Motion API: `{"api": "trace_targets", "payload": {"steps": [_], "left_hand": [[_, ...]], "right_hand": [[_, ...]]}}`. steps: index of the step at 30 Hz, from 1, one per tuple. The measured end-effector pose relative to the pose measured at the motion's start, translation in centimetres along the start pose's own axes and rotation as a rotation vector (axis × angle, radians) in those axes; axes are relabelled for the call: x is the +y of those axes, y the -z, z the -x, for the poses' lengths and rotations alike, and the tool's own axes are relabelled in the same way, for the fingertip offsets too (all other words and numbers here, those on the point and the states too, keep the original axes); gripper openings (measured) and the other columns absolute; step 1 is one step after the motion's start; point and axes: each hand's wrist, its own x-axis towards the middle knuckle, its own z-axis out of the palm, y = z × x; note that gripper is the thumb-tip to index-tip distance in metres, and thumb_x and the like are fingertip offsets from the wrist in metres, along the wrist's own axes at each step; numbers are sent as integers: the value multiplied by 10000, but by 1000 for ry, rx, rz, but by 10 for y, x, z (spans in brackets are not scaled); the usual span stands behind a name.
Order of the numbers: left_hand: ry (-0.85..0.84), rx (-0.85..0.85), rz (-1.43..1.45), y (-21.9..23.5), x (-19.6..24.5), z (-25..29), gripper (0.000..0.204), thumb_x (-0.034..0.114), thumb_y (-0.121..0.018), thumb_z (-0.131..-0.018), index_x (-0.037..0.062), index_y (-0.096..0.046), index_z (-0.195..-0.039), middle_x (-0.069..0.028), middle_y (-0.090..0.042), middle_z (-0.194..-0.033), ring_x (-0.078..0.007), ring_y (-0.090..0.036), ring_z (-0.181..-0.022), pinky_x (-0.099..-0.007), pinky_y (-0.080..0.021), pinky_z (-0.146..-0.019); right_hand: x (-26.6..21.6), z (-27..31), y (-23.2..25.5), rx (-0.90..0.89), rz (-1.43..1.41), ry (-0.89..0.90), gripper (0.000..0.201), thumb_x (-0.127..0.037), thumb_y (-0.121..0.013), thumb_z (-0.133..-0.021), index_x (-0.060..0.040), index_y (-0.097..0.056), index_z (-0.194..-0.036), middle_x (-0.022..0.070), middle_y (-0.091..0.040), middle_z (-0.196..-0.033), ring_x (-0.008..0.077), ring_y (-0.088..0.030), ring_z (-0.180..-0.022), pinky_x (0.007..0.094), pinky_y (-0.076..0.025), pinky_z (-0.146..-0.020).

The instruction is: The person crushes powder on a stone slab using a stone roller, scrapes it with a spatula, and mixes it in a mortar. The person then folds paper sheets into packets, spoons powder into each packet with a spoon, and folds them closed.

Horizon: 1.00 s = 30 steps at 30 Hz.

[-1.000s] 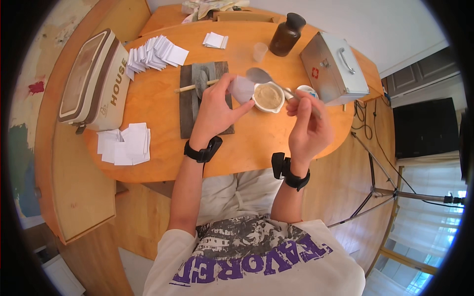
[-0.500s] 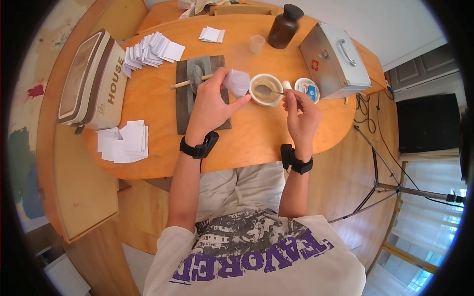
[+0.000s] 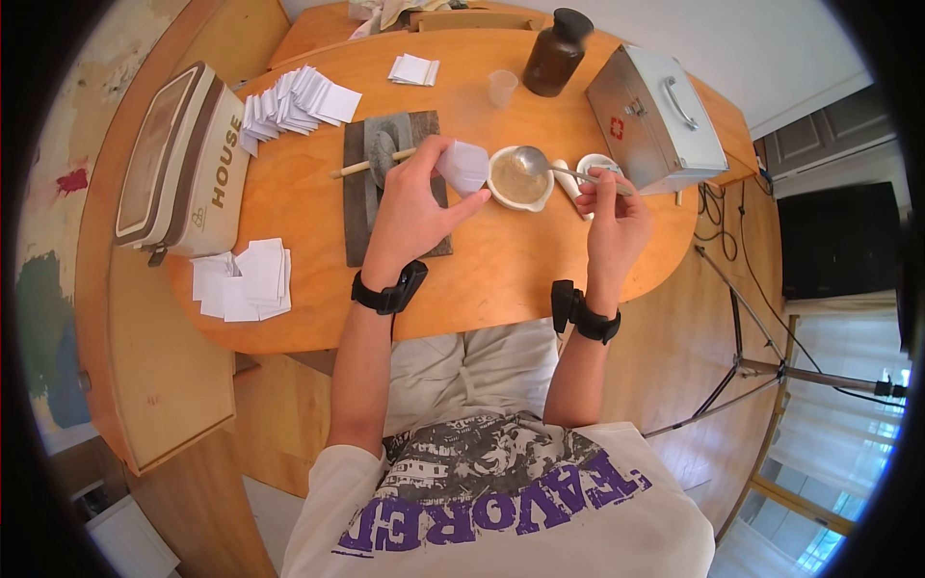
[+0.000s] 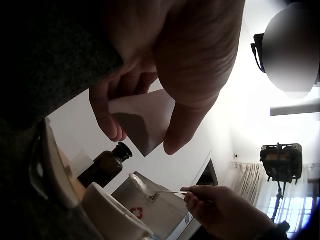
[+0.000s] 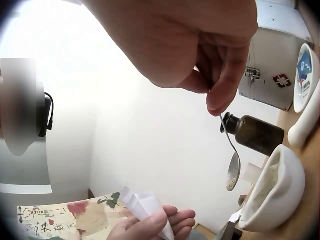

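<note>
My left hand (image 3: 409, 217) grips a folded white paper pouch (image 3: 464, 167) between thumb and fingers, just left of a white mortar (image 3: 525, 205) with brownish powder (image 3: 513, 185) inside. In the left wrist view the paper (image 4: 142, 117) tapers to a point below the fingertips. My right hand (image 3: 619, 231) pinches the handle of a metal spoon (image 3: 529, 161), whose bowl hangs over the mortar's far rim. Some pale powder lies in the spoon bowl (image 5: 232, 180), seen from the right wrist. A white pestle (image 3: 568, 181) lies on the table beside the mortar.
A grey grinder (image 3: 385, 144) with a wooden rod stands on a dark board left of the mortar. Behind are a brown bottle (image 3: 557, 58) and a clear cup (image 3: 501, 89). A metal first-aid box (image 3: 655, 120) and small white dish (image 3: 595, 162) stand right; paper stacks (image 3: 255, 279) lie left.
The spoon went from beside the paper pouch down into the powder, then rose over the mortar's rim as my right hand drew back right. My left hand keeps hold of the pouch.
</note>
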Motion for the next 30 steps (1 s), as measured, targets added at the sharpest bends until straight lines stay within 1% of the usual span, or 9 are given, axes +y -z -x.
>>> {"api": "trace_targets", "payload": {"steps": [6, 10, 14, 16, 17, 19, 23, 25, 30], "left_hand": [[8, 7, 8, -1, 1, 1, 571, 190, -975, -839, -10, -663, -1273, -181, -791, -1089, -324, -763, -986, -424, -607, -880], [14, 9, 47, -1, 2, 0, 567, 190, -978, -835, -1, -670, -1271, -172, -782, -1065, -319, -758, -976, -419, -604, -873], [21, 19, 29, -1, 2, 0, 567, 190, -980, -832, 4, -673, -1270, -164, -777, -1050, -314, -757, -969, -414, -604, -868], [32, 7, 16, 0, 5, 1, 569, 190, -980, -831, 6, -674, -1274, -165, -778, -1047, -313, -758, -969, -415, -604, -867], [32, 7, 17, 0, 5, 1, 569, 190, -980, -831, 6, -674, -1274, -165, -778, -1047, -313, -758, -969, -415, -604, -867], [35, 4, 15, 0, 4, 1, 576, 189, -980, -831, 4, -672, -1281, -168, -780, -1053, -314, -762, -976, -416, -604, -866], [31, 3, 30, 0, 3, 1, 580, 192, -978, -835, 0, -667, -1286, -175, -783, -1065, -321, -765, -984, -420, -605, -866], [11, 10, 12, 0, 1, 1, 576, 197, -970, -847, -6, -662, -1289, -179, -784, -1076, -328, -766, -989, -427, -607, -870], [6, -1, -6, 1, 3, 1, 572, 207, -961, -861, -16, -657, -1292, -190, -784, -1090, -343, -767, -1005, -435, -609, -883]], "right_hand": [[-57, 13, -18, -7, -111, 44, 287, -190, -705, -1165, 74, -815, -1141, 97, -798, -886, 126, -737, -750, 268, -592, -701], [-71, 28, -27, -66, -117, 108, 262, -163, -703, -1162, 72, -815, -1137, 96, -795, -873, 129, -738, -751, 262, -592, -709], [-63, 35, -27, -158, -66, 255, 151, -69, -730, -1124, 54, -816, -1132, 85, -795, -860, 134, -743, -760, 276, -596, -710], [-55, 34, -23, -225, 112, 517, 86, -18, -767, -1076, 39, -813, -1121, 81, -794, -860, 141, -738, -748, 288, -587, -699], [-56, 33, -21, -225, 113, 517, 86, -18, -767, -1076, 39, -813, -1121, 81, -794, -860, 141, -738, -748, 288, -587, -699], [-56, 33, -18, -289, 271, 675, 173, -16, -683, -1139, 89, -805, -1204, 117, -812, -958, 163, -764, -824, 282, -623, -713], [-47, 36, -18, -240, 145, 602, 185, -47, -682, -1151, 74, -811, -1204, 101, -813, -955, 149, -756, -817, 275, -618, -723], [-45, 36, -18, -6, -47, 291, 134, -50, -732, -1122, 39, -825, -1163, 91, -813, -918, 140, -758, -785, 273, -613, -728], [-10, 8, 5, -20, 131, 210, 186, -103, -714, -1146, 45, -817, -1190, 107, -832, -942, 141, -776, -781, 275, -630, -719]]}}
